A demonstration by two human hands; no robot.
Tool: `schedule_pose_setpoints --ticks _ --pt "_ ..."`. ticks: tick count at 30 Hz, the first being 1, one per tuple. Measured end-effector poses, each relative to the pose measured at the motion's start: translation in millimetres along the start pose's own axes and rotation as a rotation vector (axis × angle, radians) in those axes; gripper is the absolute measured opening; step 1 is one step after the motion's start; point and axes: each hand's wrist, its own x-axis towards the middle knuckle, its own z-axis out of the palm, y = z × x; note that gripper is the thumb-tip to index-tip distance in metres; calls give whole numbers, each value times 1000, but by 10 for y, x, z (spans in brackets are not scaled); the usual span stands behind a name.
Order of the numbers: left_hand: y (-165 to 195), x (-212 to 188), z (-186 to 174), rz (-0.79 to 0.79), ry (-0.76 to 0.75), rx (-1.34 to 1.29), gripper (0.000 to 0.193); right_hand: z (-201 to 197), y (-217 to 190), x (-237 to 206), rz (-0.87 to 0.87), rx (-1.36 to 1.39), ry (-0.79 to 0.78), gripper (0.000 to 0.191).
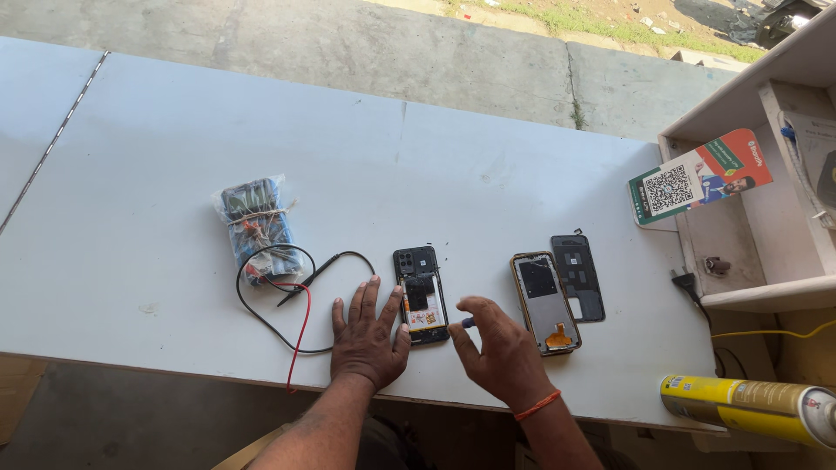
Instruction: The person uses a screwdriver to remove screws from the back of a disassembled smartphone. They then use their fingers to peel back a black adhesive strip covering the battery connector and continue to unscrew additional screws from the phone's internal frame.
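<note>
Pinching a small blue-handled tool (468, 322) between thumb and fingertips, the right hand (498, 352) is bringing its tip toward the lower end of the opened black smartphone body (421, 294), which is lying face down near the front edge of the white tabletop (453, 165) with its circuit boards and a yellow-and-white label exposed. Whether the tool is a screwdriver or a pick is too small to tell. The left hand (370, 335) is lying flat beside the phone, fingers spread, its thumb touching the phone's left edge and steadying it against the table.

Just to the right, a detached gold-rimmed display frame with an orange flex cable (545, 303) is lying, and beside that a dark plastic inner cover plate (578, 277), both apart from the phone. Further left, a blue multimeter wrapped in a clear plastic bag (255, 224) is resting with its red and black probe leads (292, 300) curling toward the left hand. A yellow spray can (749, 409) is lying at the lower right, and a white shelf unit with a green and orange printed card (701, 178) is standing at the table's far right.

Judging from this, the work looks to be in the stage of working on the internals at the phone's bottom end; the coming move seems to call for a fine, steady tip placement while the left hand is keeping the body from sliding.
</note>
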Motion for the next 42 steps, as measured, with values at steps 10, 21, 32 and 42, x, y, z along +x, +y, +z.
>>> schedule_pose_setpoints --ticks 10,21,32,42 --pt "-3 -19 10 14 42 -37 68 133 -8 -84 -105 81 90 23" --pt "4 -10 -8 1 -7 -10 68 163 75 -81 92 -56 76 24" --pt "19 -23 -6 0 -25 -8 68 176 27 -66 177 69 -21 35" --pt "3 -8 -11 -1 -29 -23 69 211 185 -95 -47 118 55 30"
